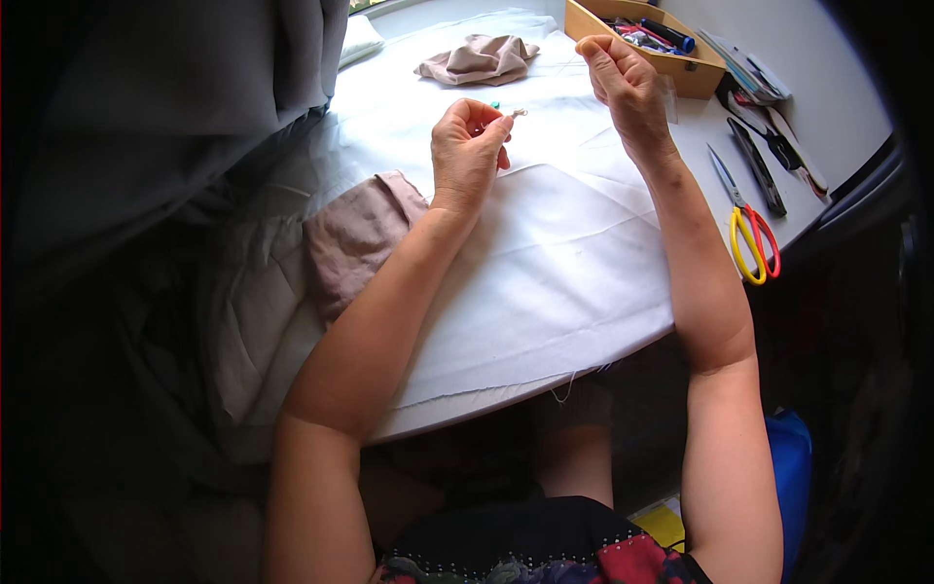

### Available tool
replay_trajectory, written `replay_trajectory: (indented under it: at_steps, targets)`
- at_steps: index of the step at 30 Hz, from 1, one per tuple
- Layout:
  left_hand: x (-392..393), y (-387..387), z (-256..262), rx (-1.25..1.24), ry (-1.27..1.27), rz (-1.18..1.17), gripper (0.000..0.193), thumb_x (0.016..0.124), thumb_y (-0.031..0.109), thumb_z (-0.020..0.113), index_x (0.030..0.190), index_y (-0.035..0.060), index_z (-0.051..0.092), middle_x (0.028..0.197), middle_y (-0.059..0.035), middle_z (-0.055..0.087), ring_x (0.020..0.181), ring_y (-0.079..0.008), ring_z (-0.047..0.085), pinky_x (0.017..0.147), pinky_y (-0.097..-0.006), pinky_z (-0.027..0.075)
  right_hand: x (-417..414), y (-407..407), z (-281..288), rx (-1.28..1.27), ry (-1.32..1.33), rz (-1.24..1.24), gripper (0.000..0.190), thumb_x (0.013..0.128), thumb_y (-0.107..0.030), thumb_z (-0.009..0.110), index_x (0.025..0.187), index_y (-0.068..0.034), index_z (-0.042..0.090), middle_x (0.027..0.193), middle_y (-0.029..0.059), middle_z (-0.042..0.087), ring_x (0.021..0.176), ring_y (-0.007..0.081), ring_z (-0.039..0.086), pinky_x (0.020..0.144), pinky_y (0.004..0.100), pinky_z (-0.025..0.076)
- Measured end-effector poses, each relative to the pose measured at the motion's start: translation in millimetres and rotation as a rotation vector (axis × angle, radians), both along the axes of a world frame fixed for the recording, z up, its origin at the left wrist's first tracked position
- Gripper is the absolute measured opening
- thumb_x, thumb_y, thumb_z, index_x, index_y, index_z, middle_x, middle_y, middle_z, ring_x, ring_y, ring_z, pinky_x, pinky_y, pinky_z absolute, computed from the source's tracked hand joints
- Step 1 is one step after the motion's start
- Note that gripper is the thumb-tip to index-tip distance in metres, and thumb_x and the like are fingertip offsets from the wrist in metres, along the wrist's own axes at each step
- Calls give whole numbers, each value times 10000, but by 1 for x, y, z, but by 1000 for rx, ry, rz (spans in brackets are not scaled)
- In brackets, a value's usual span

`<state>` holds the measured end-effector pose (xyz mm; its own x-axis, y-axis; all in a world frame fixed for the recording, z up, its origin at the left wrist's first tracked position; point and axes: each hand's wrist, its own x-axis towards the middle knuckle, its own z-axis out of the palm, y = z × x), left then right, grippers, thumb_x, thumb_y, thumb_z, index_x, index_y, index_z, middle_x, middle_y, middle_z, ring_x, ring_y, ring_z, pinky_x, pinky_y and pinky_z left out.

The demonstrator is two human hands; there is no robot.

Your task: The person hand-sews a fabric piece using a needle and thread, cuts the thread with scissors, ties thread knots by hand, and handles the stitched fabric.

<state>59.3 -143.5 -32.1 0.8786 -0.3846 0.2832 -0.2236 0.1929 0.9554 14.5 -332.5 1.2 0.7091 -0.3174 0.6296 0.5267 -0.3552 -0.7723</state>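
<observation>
My left hand [471,150], over the middle of the white cloth [569,270], pinches a small pale piece with a looped end [519,113] between thumb and forefinger. A small green bit [495,105] shows just behind those fingers; whether it is part of the same piece is unclear. Higher up and to the right, my right hand [624,87] is raised with thumb and forefinger pressed together. A faint line like thread shows near its fingertips, too fine to follow. A folded mauve-beige fabric piece [357,233] lies beside my left forearm.
Crumpled beige fabric [478,60] lies at the back. A wooden box [686,73] of pens and small items stands behind my right hand. Scissors with yellow and red handles [748,226] and a black utility knife [757,166] lie at right. A grey curtain [197,95] hangs at left.
</observation>
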Motion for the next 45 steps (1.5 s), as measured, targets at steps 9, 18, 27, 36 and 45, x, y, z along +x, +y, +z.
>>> replay_trajectory:
  at_steps: [9, 18, 27, 36, 45]
  targets:
    - [3, 3, 0, -255, 163, -160, 71, 909, 62, 520, 936, 2, 548, 746, -99, 609, 528, -119, 568, 418, -209, 412, -6, 3, 5, 104, -12, -91, 233, 945, -227, 543, 982, -21, 646, 656, -71, 529, 561, -21, 397, 467, 147, 300]
    - [-8, -1, 2, 32, -58, -161, 116, 826, 14, 523, 892, 0, 617, 717, -35, 584, 534, -62, 511, 450, -186, 377, -3, 2, 3, 63, -33, -52, 231, 943, -220, 546, 978, -15, 645, 731, -38, 592, 651, -2, 486, 549, 142, 373]
    - [-10, -1, 15, 7, -76, -78, 178, 874, 97, 587, 1009, -15, 618, 862, -95, 654, 531, -77, 557, 437, -190, 422, -9, 13, 9, 50, -29, 116, 230, 942, -218, 551, 972, -6, 636, 801, -13, 617, 730, 19, 520, 623, 153, 406]
    - [-27, 1, 50, -210, 71, -352, 247, 866, 136, 639, 1004, -64, 595, 807, -134, 657, 507, -136, 613, 419, -233, 499, -22, 35, 18, -144, 0, 227, 225, 943, -199, 548, 962, 10, 630, 843, 59, 646, 799, 98, 592, 728, 226, 485]
    - [-21, 0, 46, -254, 204, -345, 139, 839, 134, 674, 828, 8, 617, 605, -20, 546, 421, -39, 390, 383, -177, 293, -19, 32, 15, -204, 38, 257, 268, 930, -239, 571, 955, 20, 640, 844, 52, 646, 802, 100, 588, 725, 222, 480]
